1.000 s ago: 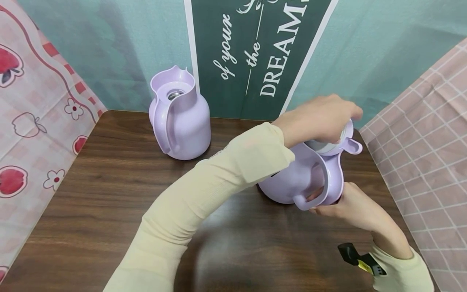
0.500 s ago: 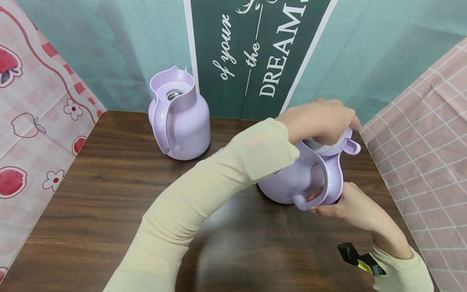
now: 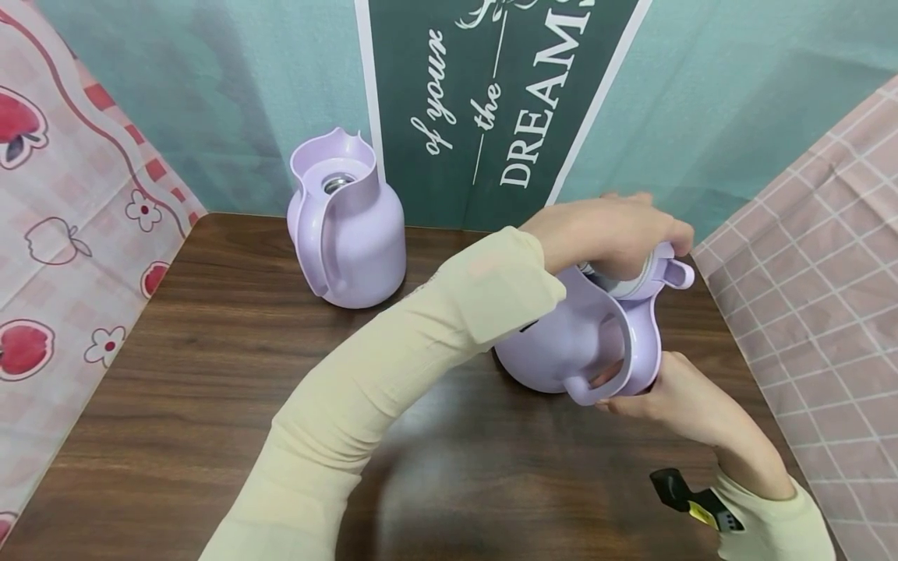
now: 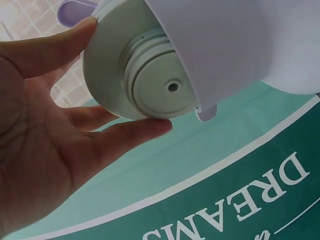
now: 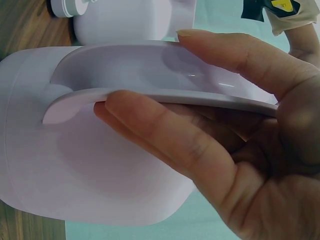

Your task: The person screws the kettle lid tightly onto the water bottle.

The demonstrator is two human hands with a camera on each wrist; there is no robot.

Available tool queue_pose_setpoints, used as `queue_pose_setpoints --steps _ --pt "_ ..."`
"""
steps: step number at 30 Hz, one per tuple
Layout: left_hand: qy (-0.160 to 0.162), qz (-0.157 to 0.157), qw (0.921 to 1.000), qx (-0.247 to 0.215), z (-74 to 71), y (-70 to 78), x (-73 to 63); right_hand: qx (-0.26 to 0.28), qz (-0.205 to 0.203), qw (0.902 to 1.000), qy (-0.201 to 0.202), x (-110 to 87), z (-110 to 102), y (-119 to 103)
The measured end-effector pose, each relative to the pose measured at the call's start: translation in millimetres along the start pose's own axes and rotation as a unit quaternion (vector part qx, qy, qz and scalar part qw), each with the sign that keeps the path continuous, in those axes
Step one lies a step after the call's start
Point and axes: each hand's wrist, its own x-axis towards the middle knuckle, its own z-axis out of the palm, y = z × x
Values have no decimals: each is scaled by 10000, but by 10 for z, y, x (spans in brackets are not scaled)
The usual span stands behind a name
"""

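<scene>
Toward the right of the table stands a lilac thermos jug [image 3: 543,347]. My right hand [image 3: 684,397] grips its handle [image 5: 165,97], with the thumb on one side and the fingers curled under the other. My left hand [image 3: 610,234] reaches across to the jug's mouth and holds a lilac lid [image 3: 648,280] between thumb and fingers. In the left wrist view, the lid's pale underside with a round ridged plug [image 4: 160,85] faces the camera, tilted beside the jug's spout rim. The left forearm covers part of the jug in the head view.
A second lilac thermos jug [image 3: 361,241] stands lidless at the back left, its silvery opening showing. Another lid [image 5: 72,7] lies near it in the right wrist view, hidden behind my left sleeve [image 3: 414,351] in the head view. Fabric-covered walls close off the sides and back.
My left hand has shifted slightly with the lid, which tilts a little differently at the jug's mouth. My right hand and the jug have stayed in place.
</scene>
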Motion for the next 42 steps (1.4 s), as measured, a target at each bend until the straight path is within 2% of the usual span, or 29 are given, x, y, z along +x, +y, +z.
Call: queue_pose_setpoints --steps 7,25,42 --pt "340 262 9984 -357 16 -90 -86 -25 52 10000 -14 1 -6 -2" --pt "447 420 9970 -481 25 -143 -92 -7 6 10000 25 -2 5 -2" --pt "769 172 9941 -740 19 -103 -63 -80 7 9999 72 -2 11 -11"
